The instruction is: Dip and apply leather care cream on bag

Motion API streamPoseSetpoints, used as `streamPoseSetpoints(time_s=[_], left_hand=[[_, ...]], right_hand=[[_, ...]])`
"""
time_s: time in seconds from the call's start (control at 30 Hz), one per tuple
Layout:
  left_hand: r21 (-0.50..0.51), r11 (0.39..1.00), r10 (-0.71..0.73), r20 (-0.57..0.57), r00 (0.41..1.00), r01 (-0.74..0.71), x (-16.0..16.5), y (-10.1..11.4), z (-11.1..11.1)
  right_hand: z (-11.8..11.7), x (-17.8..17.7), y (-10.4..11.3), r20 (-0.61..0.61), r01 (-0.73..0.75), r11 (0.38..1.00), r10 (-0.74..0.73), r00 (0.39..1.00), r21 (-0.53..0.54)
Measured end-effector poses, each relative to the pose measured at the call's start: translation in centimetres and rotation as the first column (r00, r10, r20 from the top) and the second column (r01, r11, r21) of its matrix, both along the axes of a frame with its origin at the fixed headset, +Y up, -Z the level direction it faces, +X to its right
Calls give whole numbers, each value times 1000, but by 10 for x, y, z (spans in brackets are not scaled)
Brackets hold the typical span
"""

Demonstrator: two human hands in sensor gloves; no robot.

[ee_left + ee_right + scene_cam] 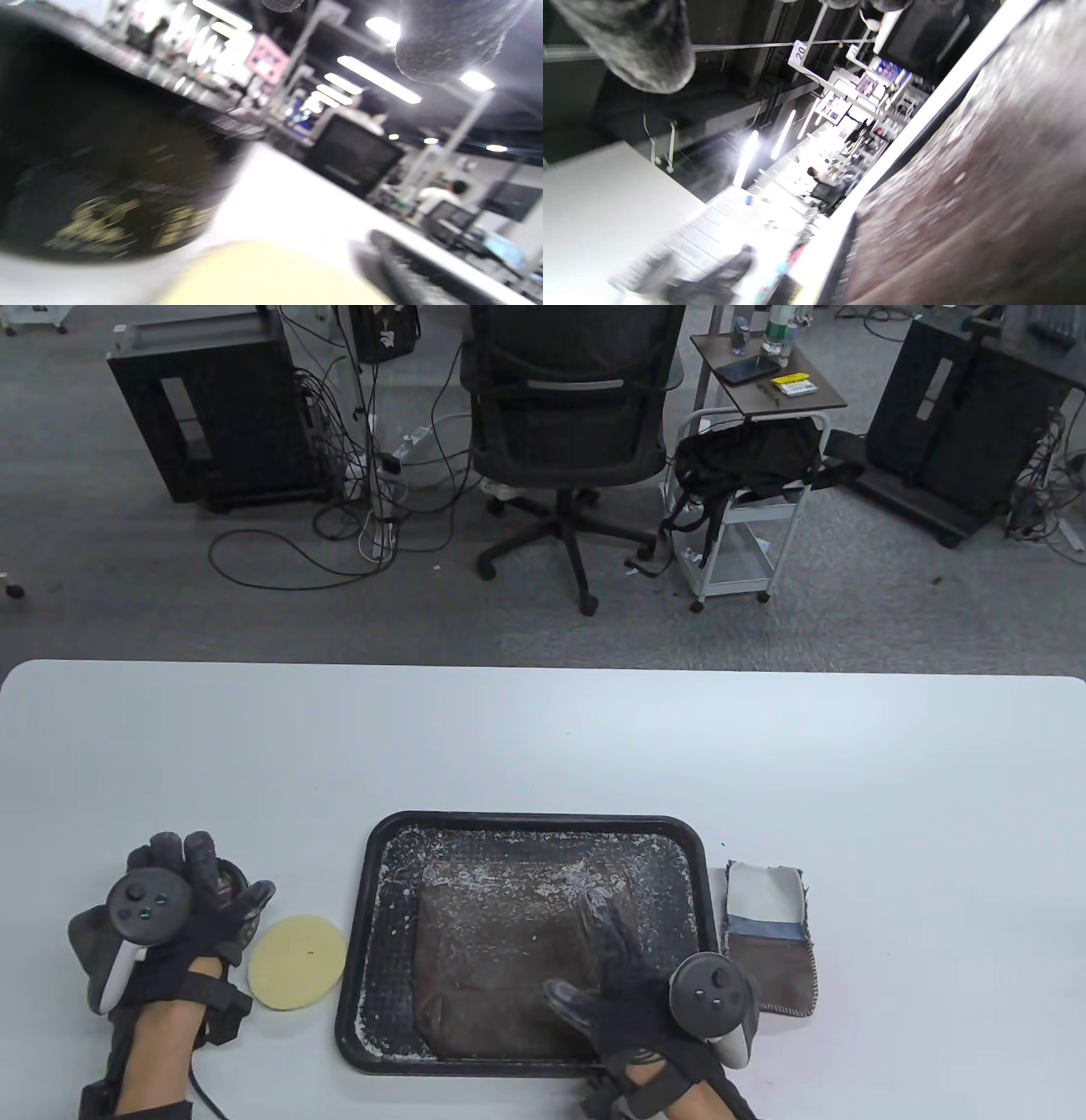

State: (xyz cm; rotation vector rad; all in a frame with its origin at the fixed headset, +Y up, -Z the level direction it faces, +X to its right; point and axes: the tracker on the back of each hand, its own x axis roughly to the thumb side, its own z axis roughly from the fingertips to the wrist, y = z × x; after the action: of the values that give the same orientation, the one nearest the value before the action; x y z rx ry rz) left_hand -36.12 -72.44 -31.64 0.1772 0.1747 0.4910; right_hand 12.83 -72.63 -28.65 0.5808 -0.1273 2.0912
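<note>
Nearest the camera, the right hand [653,976] is being pressed with straight fingers onto the brown bag [501,959], which is lying flat, flecked with white, inside the black tray [373,848]. Left of the tray, beyond a yellow pad [297,961] just beside it, the left hand [170,916] is being curled round a dark jar [106,178], largely hidden. White table [543,746] is being left bare beyond the tray, and a folded cloth [768,933] is lying at its right edge.
</note>
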Motion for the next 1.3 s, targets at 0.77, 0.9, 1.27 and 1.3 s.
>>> streamPoseSetpoints(time_s=[0.77,0.9,1.27,1.3], left_hand=[[18,947,-207,796,568,320,229,-34,43],[25,933,-235,799,553,359,234,-37,44],[58,939,-248,795,554,338,231,-32,45],[58,941,-247,792,558,334,229,-32,45]], right_hand=[[-12,12,-16,10,-739,670,742,671,-70],[-11,8,-18,-2,-749,660,750,661,-65],[-10,4,-21,-38,-741,667,741,671,-81],[-10,4,-21,-42,-739,669,739,673,-80]])
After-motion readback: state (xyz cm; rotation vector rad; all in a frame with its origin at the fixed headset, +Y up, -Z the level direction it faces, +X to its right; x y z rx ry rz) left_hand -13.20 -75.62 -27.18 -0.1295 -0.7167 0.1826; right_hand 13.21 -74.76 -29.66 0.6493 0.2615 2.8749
